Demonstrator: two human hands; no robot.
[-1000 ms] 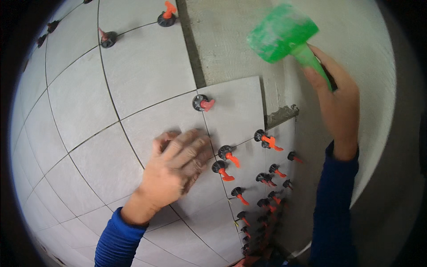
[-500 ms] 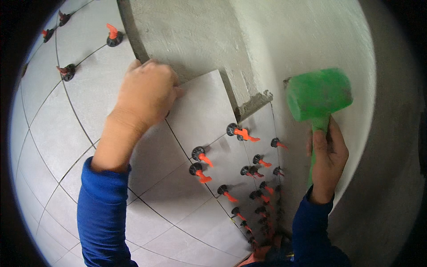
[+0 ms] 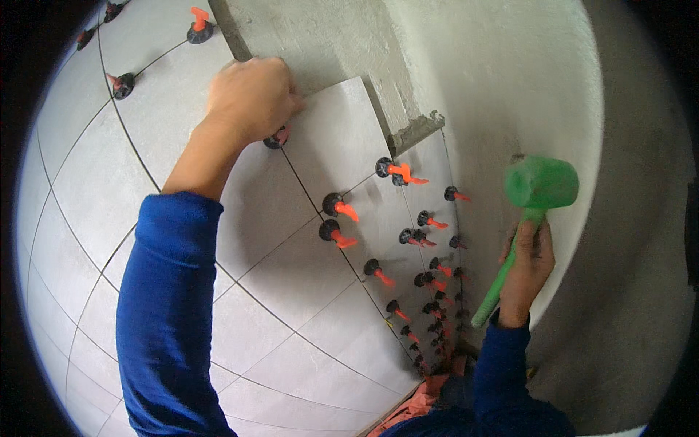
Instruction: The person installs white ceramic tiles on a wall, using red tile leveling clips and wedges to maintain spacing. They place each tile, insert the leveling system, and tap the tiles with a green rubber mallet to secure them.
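A green rubber mallet (image 3: 542,182) is upright in my right hand (image 3: 528,269), its head above my fingers and its handle slanting down to the left. My left hand (image 3: 251,98) is closed, its back toward me, at the upper edge of a light grey tile (image 3: 338,124). What those fingers hold, if anything, is hidden. Just below that hand a black tile levelling clip with a red lever (image 3: 277,137) sits on the joint. Another red-levered clip (image 3: 393,170) stands at this tile's lower right corner.
Several more levelling clips (image 3: 338,205) dot the joints of the tiled surface (image 3: 284,240), crowding toward the lower right. Bare grey mortar (image 3: 320,44) lies beyond the tile, with a rough mortar lump (image 3: 419,133) at its edge. A pale curved wall (image 3: 510,80) rises at right.
The view has shifted, so the tiles and clips sit higher in it. My right hand has lowered the mallet and tilted its handle. My left hand stays closed by the tile's upper edge.
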